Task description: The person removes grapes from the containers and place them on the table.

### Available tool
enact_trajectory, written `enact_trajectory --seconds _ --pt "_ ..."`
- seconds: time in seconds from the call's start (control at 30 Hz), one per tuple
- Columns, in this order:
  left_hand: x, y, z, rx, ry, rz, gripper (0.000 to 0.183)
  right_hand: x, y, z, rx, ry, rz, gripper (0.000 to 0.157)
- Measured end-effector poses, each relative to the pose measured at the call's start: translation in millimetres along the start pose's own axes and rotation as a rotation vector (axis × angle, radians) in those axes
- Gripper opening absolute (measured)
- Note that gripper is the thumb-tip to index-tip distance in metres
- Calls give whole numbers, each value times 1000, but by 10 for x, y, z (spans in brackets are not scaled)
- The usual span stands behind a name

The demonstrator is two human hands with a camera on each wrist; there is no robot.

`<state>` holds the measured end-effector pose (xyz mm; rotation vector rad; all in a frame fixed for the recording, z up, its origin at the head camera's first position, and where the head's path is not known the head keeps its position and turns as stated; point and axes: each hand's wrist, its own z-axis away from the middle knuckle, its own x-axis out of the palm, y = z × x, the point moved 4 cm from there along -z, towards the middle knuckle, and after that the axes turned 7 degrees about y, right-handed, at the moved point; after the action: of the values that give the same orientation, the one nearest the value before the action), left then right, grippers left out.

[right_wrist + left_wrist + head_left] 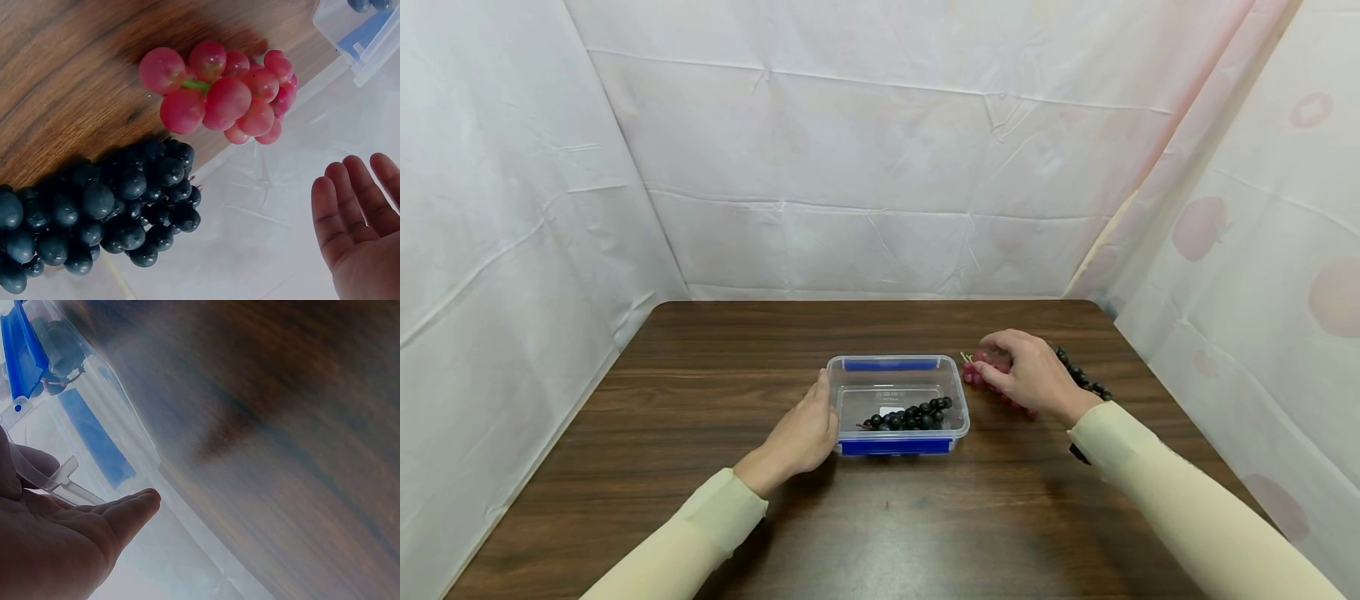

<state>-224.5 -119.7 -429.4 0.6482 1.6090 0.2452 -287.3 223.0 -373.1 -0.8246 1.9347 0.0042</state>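
My left hand (805, 427) touches the left wall of a clear food container (895, 447) with blue latches, its fingers mostly straight. In the left wrist view, the fingers lie along a clear side flap, and the thumb is partly hidden. A bunch of black grapes (912, 415) lies inside the container. To its right, my right hand (1028, 371) hovers over a bunch of red grapes (973, 373), partly covering it in the head view. The right wrist view shows the fingers straight and apart from the red grapes (219, 94).
A second bunch of black grapes (1081, 377) lies on the brown wooden table (715, 350), right of my right hand. White sheeting (880, 167) hangs behind the table and along both sides.
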Motion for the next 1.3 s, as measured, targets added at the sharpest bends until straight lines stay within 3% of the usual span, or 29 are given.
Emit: enact_trajectory --seconds 0.63,0.93,1.3 --pt "-9 5 7 5 4 -2 67 92 -188 -1 -73 -38 4 32" --pt "-4 1 5 4 1 -5 67 138 -295 15 -127 -46 -63 33" --pt "-3 -10 17 2 1 -10 67 170 -395 21 -122 -98 -67 40"
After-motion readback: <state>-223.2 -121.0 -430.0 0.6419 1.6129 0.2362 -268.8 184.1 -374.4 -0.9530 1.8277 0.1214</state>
